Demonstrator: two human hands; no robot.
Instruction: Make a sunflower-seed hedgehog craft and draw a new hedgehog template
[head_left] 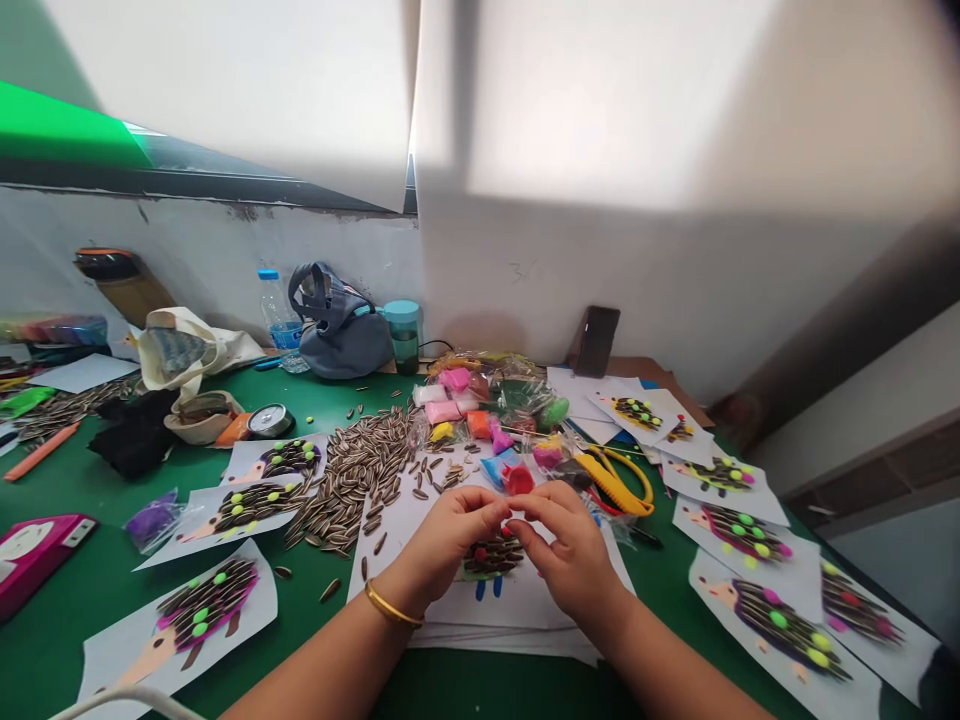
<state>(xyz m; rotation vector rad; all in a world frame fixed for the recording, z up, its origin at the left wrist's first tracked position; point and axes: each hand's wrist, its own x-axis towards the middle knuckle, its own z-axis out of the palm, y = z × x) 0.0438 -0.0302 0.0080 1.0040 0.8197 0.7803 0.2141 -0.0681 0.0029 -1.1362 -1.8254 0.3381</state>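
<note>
My left hand and my right hand meet over a sheet of paper, fingertips pinched together. A small bit of red modelling clay shows between the fingertips; the fingers partly hide it. Below them on the white paper is a hedgehog picture, with sunflower seeds as spines, red balls and blue legs, half covered by my hands. Just beyond my fingers lies a lump of red clay in its wrapping. A gold bangle circles my left wrist.
Loose sunflower seeds are heaped left of the paper. Clay packets and yellow-handled scissors lie behind. Hedgehog pictures stand on both sides, such as one at left and one at right. A phone leans on the wall.
</note>
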